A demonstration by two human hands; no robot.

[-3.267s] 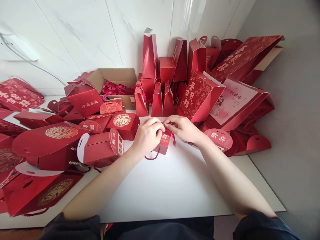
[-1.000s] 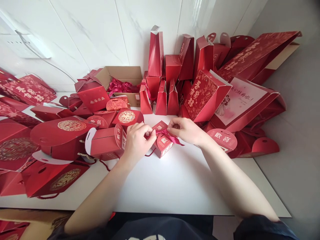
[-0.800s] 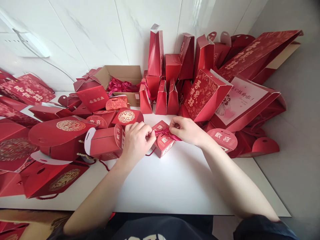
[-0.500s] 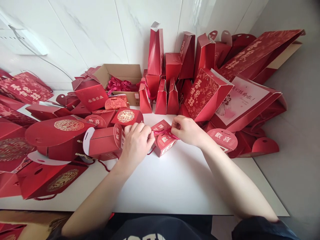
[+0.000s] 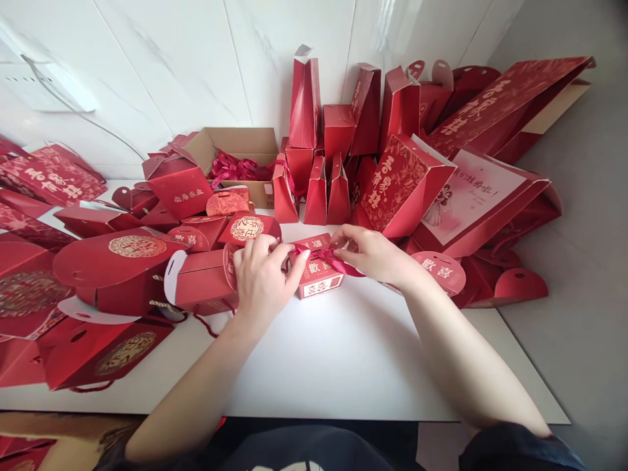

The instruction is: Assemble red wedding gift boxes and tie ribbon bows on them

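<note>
A small red gift box [image 5: 321, 286] with white lettering sits on the white table in front of me. A dark pink ribbon [image 5: 338, 263] is tied across its top. At the box's left end is my left hand [image 5: 262, 275], its thumb against the box and its fingers closed around the ribbon's left part. From the right, my right hand [image 5: 370, 255] pinches the ribbon close to the knot, and a ribbon tail passes under its fingers. The knot itself is partly hidden by the fingers.
Red gift boxes [image 5: 120, 258] crowd the left side. A cardboard box [image 5: 240, 139] of loose ribbon stands behind. Red cartons [image 5: 304, 104] and paper bags [image 5: 400, 183] line the wall and the right. A white cable [image 5: 83, 114] runs down the wall at left.
The small box has turned, so its front end faces me more squarely. My left thumb has stretched out over the box's left side. My right hand has shifted slightly, its fingers nearer the knot.
</note>
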